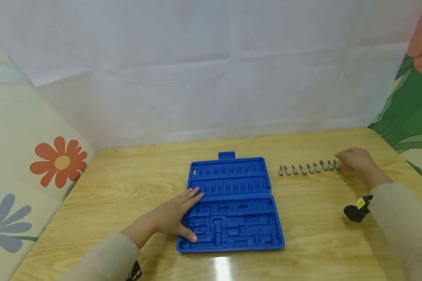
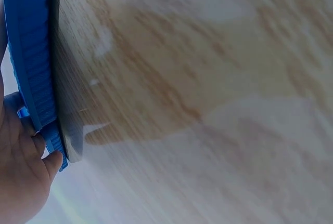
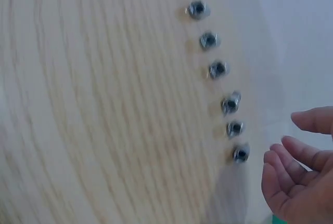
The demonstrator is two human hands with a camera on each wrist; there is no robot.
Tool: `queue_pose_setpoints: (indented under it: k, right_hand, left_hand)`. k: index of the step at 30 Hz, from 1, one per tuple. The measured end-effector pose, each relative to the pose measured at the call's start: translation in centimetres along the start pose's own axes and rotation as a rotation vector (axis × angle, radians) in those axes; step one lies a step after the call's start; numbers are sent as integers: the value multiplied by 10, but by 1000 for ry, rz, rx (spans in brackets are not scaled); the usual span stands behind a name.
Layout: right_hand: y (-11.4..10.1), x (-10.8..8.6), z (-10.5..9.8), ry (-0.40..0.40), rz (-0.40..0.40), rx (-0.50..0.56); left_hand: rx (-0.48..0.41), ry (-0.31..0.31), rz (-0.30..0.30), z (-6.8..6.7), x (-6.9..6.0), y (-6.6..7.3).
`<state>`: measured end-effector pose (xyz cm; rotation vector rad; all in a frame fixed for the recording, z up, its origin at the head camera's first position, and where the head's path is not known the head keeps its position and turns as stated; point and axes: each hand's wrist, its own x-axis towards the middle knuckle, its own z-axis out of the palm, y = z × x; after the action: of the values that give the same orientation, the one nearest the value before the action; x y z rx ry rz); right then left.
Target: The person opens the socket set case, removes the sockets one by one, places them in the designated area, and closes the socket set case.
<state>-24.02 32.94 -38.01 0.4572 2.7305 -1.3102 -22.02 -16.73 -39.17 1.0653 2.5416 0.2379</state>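
A blue plastic tool case [image 1: 232,197] lies opened flat on the table, its moulded slots facing up. My left hand [image 1: 174,212] rests on its left side, fingers spread near the hinge and thumb over the lower half. The left wrist view shows the case [image 2: 31,52] edge-on beside this hand [image 2: 23,167]. One small silver bit socket [image 1: 195,171] sits in the top-left slot. Right of the case stretches a row of several bit sockets [image 1: 303,169]. My right hand [image 1: 358,160] is at the row's right end; its fingers [image 3: 304,154] are apart from the nearest bit socket [image 3: 241,154], holding nothing visible.
The wooden table [image 1: 133,175] runs back to a white cloth [image 1: 161,78]. Floral panels [image 1: 7,136] stand at both sides. A black wrist device [image 1: 356,210] hangs below the right sleeve.
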Motion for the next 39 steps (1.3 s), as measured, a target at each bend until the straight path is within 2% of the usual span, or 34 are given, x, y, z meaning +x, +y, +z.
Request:
queue_pose_setpoints:
  k: [2, 4, 14, 21, 30, 39]
  right_hand:
    - [-6, 1, 5, -30, -18, 70]
    - [-11, 3, 11, -27, -14, 112]
    - [-57, -13, 56, -200, -96, 158]
    - [-90, -18, 94, -297, -151, 224]
    - [-125, -20, 140, -359, -182, 283]
    - [-152, -23, 174, -418, -186, 316]
  left_hand:
    - [8, 7, -5, 1, 0, -1]
    - [20, 14, -9, 1, 0, -2]
    - [61, 15, -8, 3, 3, -4]
    - [48, 21, 3, 2, 1, -3]
    - [37, 23, -3, 3, 0, -3]
    - [26, 10, -10, 2, 0, -3]
